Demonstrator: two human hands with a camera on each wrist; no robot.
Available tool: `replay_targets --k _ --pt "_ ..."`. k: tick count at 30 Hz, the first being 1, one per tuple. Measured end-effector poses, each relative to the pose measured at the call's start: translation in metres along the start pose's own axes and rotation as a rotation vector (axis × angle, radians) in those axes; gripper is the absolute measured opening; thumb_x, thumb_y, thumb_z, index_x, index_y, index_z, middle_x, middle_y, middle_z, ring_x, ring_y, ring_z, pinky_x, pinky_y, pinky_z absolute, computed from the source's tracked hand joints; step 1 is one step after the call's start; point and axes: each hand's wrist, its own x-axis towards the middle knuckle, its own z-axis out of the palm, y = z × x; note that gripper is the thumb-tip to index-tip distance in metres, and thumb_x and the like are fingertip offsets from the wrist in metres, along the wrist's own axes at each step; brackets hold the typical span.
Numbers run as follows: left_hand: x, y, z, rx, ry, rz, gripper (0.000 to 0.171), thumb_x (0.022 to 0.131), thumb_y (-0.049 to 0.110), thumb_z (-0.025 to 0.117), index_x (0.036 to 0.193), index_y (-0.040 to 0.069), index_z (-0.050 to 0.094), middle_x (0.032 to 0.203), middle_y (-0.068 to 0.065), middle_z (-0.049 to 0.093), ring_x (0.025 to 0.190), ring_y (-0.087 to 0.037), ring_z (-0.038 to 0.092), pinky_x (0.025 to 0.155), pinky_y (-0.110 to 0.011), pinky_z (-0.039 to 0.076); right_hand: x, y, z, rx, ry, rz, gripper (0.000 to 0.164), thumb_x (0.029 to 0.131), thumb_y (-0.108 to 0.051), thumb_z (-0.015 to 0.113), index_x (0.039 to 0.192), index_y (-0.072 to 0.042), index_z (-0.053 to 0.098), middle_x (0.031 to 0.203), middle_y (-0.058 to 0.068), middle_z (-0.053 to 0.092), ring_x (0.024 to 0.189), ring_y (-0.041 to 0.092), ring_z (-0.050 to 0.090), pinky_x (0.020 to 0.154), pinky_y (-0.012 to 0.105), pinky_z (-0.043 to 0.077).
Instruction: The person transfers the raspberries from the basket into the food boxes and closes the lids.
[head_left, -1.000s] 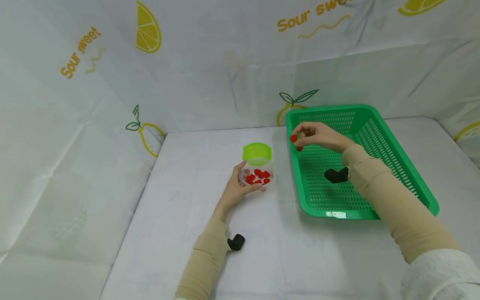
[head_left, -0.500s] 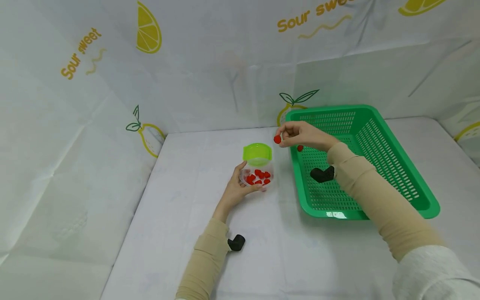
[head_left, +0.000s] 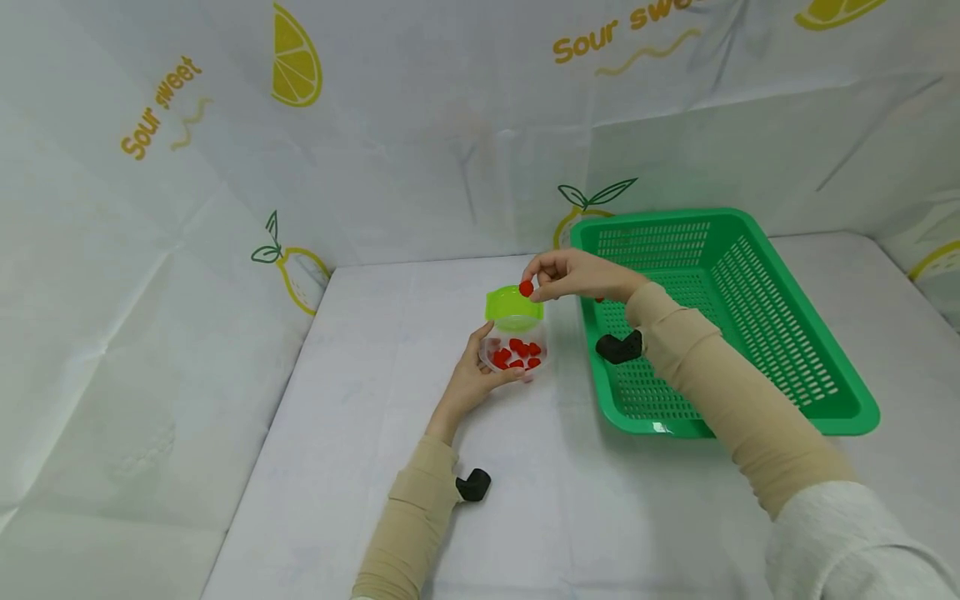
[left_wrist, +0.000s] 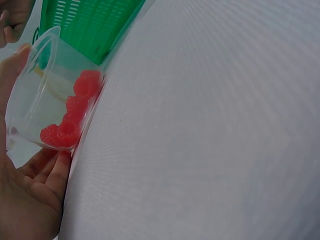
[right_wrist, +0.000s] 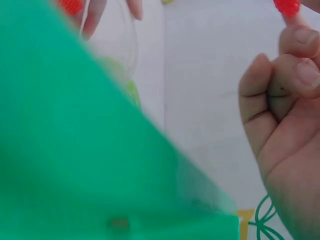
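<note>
My left hand (head_left: 472, 382) holds a clear plastic cup (left_wrist: 60, 65) on the table, fingers and thumb around its sides. Several raspberries (left_wrist: 76, 112) lie on the cup's bottom. Its lime-green lid (head_left: 504, 305) stands open at the far side of the cup. Between thumb and fingertips, my right hand (head_left: 588, 275) pinches one raspberry (head_left: 526, 288) over the lid, just beyond the cup's mouth. The same raspberry (right_wrist: 287, 6) shows at the top edge of the right wrist view, partly cut off.
A green slotted basket (head_left: 600, 392) stands right of the cup, with my right forearm across it. One raspberry (head_left: 599, 299) lies inside near its left wall, mostly hidden by my right hand. A white cloth (head_left: 360, 375) covers the table and the wall behind.
My right hand has moved left from the basket with the raspberry, out over the basket's rim to the lid. The left hand and cup have stayed in place.
</note>
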Motion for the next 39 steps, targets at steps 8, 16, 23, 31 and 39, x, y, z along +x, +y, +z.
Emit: replay_targets --k 8,16,23,31,39 --pt "-0.011 0.016 -0.002 0.011 -0.018 -0.006 0.091 0.077 0.031 0.076 0.147 0.034 0.017 0.146 -0.005 0.034 0.126 -0.023 0.047 0.101 -0.037 0.042 0.012 -0.004 0.009 0.024 -0.053 -0.024 0.027 0.088 -0.023 0.065 0.11 -0.009 0.058 0.07 0.0 0.047 0.072 0.016 0.048 0.077 0.03 0.044" --pt "-0.007 0.008 -0.002 0.005 -0.016 0.015 0.091 0.078 0.028 0.075 0.148 0.031 0.016 0.145 -0.006 0.036 0.124 -0.023 0.048 0.1 -0.037 0.043 0.027 -0.001 0.02 -0.012 -0.046 0.04 0.025 0.087 -0.029 0.065 0.106 -0.012 0.061 0.07 0.006 0.046 0.075 0.02 0.049 0.08 0.033 0.045" --pt "0.003 -0.01 0.001 0.004 0.011 0.028 0.091 0.074 0.036 0.078 0.144 0.04 0.019 0.142 0.0 0.038 0.123 -0.02 0.049 0.1 -0.037 0.044 0.036 0.003 0.027 -0.08 -0.063 0.097 0.024 0.085 -0.029 0.066 0.103 -0.013 0.064 0.069 0.001 0.047 0.078 0.03 0.047 0.075 0.035 0.043" --pt "0.003 -0.011 0.001 0.025 0.034 0.039 0.092 0.069 0.045 0.079 0.141 0.044 0.022 0.142 0.003 0.037 0.12 -0.019 0.05 0.097 -0.036 0.046 0.043 0.01 0.031 -0.168 -0.12 0.105 0.023 0.084 -0.022 0.066 0.101 -0.008 0.061 0.066 -0.001 0.047 0.063 0.013 0.042 0.065 0.028 0.035" --pt "0.003 -0.01 0.0 0.019 0.039 0.048 0.092 0.07 0.044 0.079 0.142 0.042 0.022 0.143 0.002 0.037 0.123 -0.02 0.048 0.098 -0.037 0.045 0.046 0.014 0.033 -0.16 -0.206 0.112 0.025 0.084 -0.016 0.065 0.106 -0.005 0.058 0.067 -0.002 0.047 0.067 0.02 0.043 0.068 0.032 0.038"
